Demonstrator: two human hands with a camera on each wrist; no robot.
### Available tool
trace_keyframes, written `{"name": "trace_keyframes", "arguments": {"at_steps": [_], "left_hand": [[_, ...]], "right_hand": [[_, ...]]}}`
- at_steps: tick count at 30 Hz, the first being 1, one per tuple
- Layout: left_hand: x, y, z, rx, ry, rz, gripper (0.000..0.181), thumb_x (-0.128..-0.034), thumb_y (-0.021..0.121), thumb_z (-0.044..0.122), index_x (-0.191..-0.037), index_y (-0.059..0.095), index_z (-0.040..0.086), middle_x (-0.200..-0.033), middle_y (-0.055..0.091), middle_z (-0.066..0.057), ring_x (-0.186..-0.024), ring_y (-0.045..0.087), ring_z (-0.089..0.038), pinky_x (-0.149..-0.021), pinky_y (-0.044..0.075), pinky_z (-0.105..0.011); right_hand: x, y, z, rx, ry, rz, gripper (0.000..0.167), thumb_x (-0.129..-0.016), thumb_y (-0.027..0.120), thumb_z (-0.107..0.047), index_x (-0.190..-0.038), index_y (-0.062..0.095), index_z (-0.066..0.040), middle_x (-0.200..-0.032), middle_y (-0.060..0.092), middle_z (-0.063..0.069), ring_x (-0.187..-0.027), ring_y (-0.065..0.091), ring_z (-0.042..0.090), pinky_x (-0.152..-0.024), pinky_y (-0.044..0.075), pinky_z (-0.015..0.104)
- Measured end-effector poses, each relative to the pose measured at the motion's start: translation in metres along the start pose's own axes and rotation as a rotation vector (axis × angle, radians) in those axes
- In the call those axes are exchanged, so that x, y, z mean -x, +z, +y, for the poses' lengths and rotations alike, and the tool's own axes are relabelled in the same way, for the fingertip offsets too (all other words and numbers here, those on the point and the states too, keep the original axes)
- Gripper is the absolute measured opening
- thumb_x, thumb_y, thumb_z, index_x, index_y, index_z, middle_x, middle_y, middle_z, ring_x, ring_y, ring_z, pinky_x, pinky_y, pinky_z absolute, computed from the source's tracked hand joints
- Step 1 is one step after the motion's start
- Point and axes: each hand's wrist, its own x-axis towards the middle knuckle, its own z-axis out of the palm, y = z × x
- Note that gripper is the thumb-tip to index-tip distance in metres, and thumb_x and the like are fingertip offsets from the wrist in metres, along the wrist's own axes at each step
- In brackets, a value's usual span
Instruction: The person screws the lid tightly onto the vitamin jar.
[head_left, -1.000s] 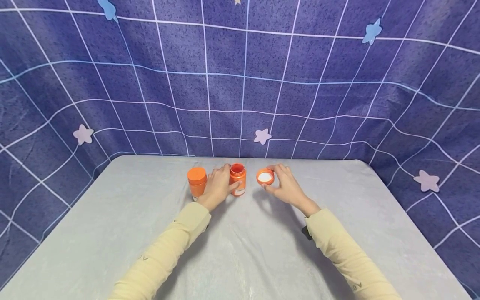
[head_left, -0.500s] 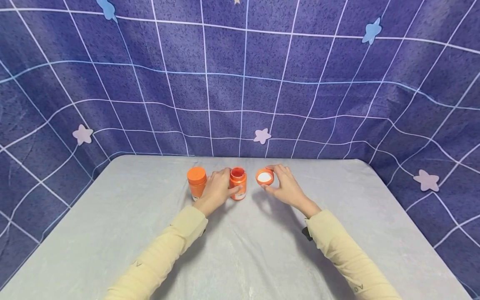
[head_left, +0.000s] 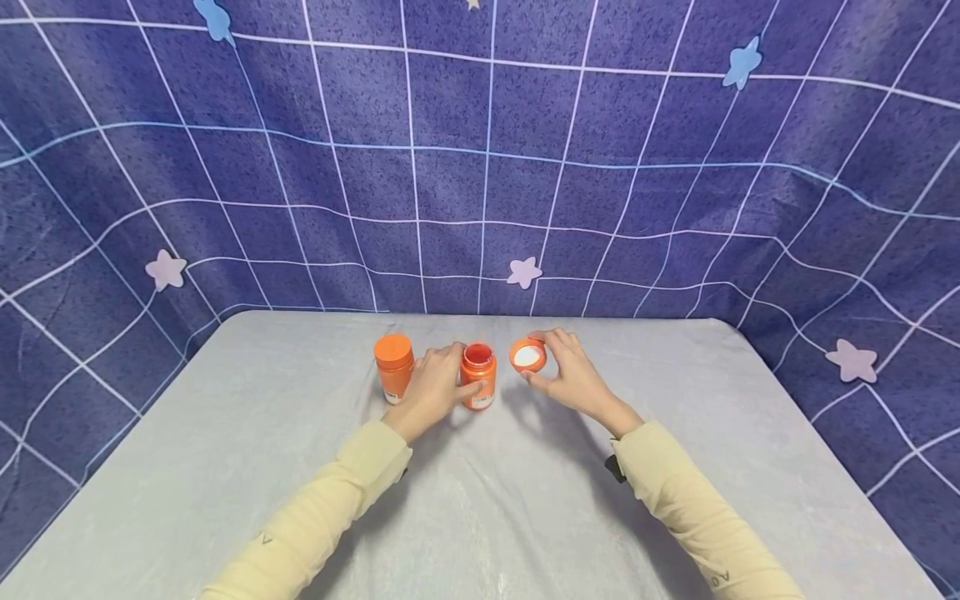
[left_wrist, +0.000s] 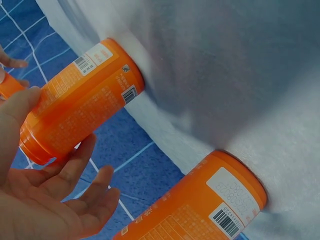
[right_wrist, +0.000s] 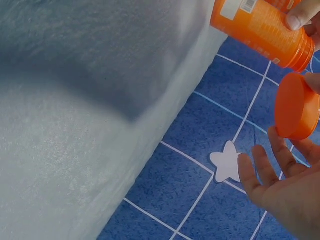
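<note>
The fingers of your left hand (head_left: 433, 387) were curled round the open orange jar (head_left: 483, 373), held upright over the far middle of the worktop (head_left: 480, 517). Just to its right, your right hand (head_left: 573, 377) pinched the orange cap (head_left: 528, 357) apart from the jar, its white inside showing. The lidded orange jar (head_left: 393, 367) stood to the left, near your left hand.

Curtained-off table spot; whether in home, office or lab, cannot tell. Blue-purple curtain (head_left: 450, 183) hangs along back and both sides, hiding what lies behind. Pale grid lines (head_left: 412, 148), blue stars (head_left: 742, 63) and pinkish stars (head_left: 524, 272) pattern it. Grey table (head_left: 510, 517), creased like cloth on top, fills space in front.
</note>
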Motion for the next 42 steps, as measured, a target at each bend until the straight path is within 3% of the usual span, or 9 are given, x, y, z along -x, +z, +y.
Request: {"name": "trace_keyframes", "arguments": {"at_steps": [11, 24, 42], "left_hand": [[0.007, 0.000, 0.004, 0.001, 0.030, 0.007, 0.051, -0.0747, 0.072, 0.038, -0.112, 0.055, 0.008, -0.097, 0.065, -0.005, -0.092, 0.058, -0.030, -0.080, 0.043, -0.043], [0.015, -0.001, 0.010, -0.018, 0.080, 0.015, 0.049, -0.0734, 0.074, 0.039, -0.107, 0.055, 0.008, -0.092, 0.064, -0.003, -0.088, 0.059, -0.030, -0.076, 0.044, -0.042], [0.020, -0.003, 0.014, 0.007, 0.095, 0.020, 0.048, -0.0727, 0.074, 0.038, -0.105, 0.056, 0.009, -0.092, 0.065, -0.002, -0.089, 0.059, -0.029, -0.076, 0.043, -0.041]], "right_hand": [[0.001, -0.001, -0.002, -0.016, -0.033, -0.016, 0.053, -0.070, 0.075, -0.018, -0.117, 0.055, -0.005, -0.108, 0.055, 0.009, -0.096, 0.044, 0.024, -0.085, 0.038, 0.039], [0.001, -0.001, -0.004, -0.030, -0.040, -0.036, 0.056, -0.070, 0.075, -0.017, -0.119, 0.052, -0.003, -0.111, 0.055, 0.009, -0.100, 0.046, 0.027, -0.088, 0.040, 0.042], [0.000, -0.004, -0.011, -0.027, -0.063, -0.059, 0.057, -0.068, 0.076, -0.014, -0.119, 0.052, -0.004, -0.114, 0.055, 0.008, -0.104, 0.045, 0.024, -0.091, 0.039, 0.044]]}}
